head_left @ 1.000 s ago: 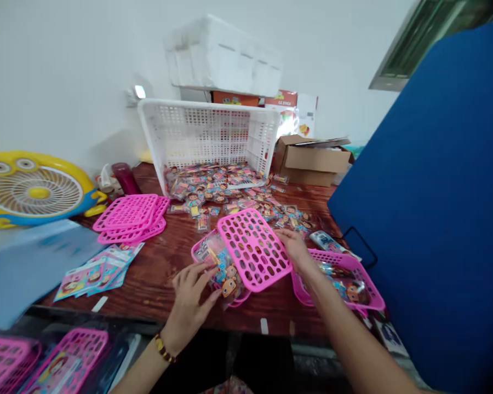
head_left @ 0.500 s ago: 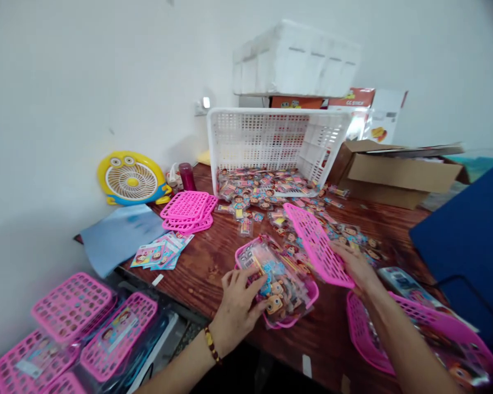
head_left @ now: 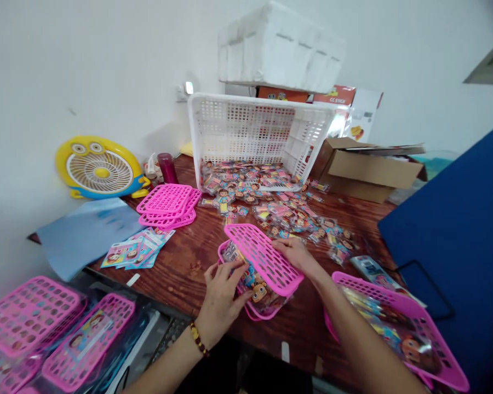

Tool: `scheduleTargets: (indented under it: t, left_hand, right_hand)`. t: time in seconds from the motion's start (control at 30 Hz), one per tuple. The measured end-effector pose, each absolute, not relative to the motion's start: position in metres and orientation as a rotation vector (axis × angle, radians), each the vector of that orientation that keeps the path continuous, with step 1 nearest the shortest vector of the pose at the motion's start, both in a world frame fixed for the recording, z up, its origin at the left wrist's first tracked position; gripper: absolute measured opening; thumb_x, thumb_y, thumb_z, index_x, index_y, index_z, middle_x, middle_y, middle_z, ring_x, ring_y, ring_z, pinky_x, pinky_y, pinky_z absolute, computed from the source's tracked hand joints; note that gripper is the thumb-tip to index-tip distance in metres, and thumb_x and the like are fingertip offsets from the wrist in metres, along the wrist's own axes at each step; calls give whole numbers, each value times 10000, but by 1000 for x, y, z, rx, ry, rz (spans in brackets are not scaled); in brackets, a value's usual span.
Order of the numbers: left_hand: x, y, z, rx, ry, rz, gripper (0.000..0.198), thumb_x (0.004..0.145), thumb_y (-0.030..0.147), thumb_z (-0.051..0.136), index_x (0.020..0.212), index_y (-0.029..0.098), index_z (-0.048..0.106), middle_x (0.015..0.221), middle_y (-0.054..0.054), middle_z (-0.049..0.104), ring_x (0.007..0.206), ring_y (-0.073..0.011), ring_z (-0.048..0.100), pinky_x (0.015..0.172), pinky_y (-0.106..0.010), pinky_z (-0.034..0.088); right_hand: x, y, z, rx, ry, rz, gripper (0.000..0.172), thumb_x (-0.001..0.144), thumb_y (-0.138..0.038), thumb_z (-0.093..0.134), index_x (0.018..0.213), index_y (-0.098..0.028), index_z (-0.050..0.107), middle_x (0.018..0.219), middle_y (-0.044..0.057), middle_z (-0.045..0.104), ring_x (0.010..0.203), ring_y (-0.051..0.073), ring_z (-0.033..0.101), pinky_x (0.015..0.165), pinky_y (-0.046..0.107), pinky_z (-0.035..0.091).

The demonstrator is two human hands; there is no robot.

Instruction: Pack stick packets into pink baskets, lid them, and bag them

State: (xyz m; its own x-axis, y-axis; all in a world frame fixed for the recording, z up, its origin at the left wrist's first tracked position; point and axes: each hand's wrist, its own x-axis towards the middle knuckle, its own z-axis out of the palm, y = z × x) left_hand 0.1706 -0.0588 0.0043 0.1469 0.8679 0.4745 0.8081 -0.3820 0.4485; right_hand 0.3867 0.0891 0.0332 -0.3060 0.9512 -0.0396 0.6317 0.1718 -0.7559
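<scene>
A pink basket, filled with clear packets of cartoon-character pieces, sits near the table's front edge. My left hand reaches over its near left rim. The thumb and fingers of that hand are apart and touch the packets. My right hand grips the far right edge of a pink perforated lid. The lid is tilted over the basket and covers much of its top. Right of it, another pink basket holds bagged items, partly hidden by my right forearm.
Small packets spill from a white crate lying on its side. Pink lids, cards and a yellow fan are at left. Wrapped pink baskets stand lower left. A cardboard box is at right.
My right hand has brought the pink lid left and down over the basket. My left hand stays at the packets. The whole view has shifted somewhat.
</scene>
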Motion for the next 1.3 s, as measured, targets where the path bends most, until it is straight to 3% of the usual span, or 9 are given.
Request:
scheduleTargets:
  t: [0.1,0.17,0.23,0.3,0.43,0.57,0.73,1.03,1.3]
  left_hand:
    - [170,-58,3,2278,1712,1069,484,860,348,684,1287,244,481,1293,-72,576,1207,-237,516,1043,-452,282]
    - [169,-58,2,2264,1716,1084,475,863,355,680,1277,234,483,1275,-71,584,1197,-234,521,1047,-451,276]
    - [167,-58,2,2289,1700,1082,500,873,361,666,1313,239,462,1259,-68,587,1187,-231,523,1056,-457,264]
    - [167,-58,4,2343,1680,1051,554,871,394,663,1363,267,439,1262,-66,575,1175,-238,523,1058,-476,258]
    - [168,-59,11,2411,1702,972,591,833,471,688,1365,324,478,1264,-82,542,1150,-270,517,1020,-510,285]
    - [170,-60,17,2403,1728,911,452,862,439,657,1284,315,554,1263,-92,535,1172,-278,491,1009,-518,299]
    - [172,-59,23,2357,1728,832,345,860,412,663,1186,316,603,1245,-76,537,1144,-274,485,997,-523,312]
    - [174,-56,16,2296,1760,847,111,816,311,692,907,254,665,1041,-57,525,1041,-264,483,984,-503,339]
    - [147,-53,-2,2231,1510,1136,237,948,233,485,1183,220,510,1111,-40,646,1060,-184,587,1081,-430,310]
  right_hand:
    - [375,71,46,-1592,-2297,634,423,930,-418,390,737,-185,686,689,22,651,655,154,563,622,258,379]
    - [368,59,56,-1657,-2421,396,389,969,-368,347,976,-218,706,927,59,703,813,188,623,714,286,415]
    - [363,50,63,-1695,-2510,200,391,980,-322,336,1254,-275,611,1152,88,663,942,222,637,774,323,438]
    - [362,47,66,-1691,-2592,106,433,979,-289,339,1369,-338,519,1211,88,630,967,240,644,776,343,456]
    - [368,53,66,-1549,-2628,227,407,999,-285,329,1297,-338,601,1152,59,647,1011,225,639,837,335,472]
    - [375,57,71,-1392,-2533,465,455,1001,-489,347,1275,-252,622,1215,77,626,1108,228,600,978,367,444]
    - [379,53,74,-1182,-2554,746,657,904,-661,453,1363,-199,539,1392,129,514,1282,263,494,1089,413,381]
    - [375,52,45,-1309,-2567,691,859,880,-641,505,1508,-87,315,1592,217,196,1475,315,196,1181,468,248]
    - [371,34,50,-1288,-2550,799,757,936,-631,395,1522,-158,315,1606,176,188,1487,287,167,1191,478,219]
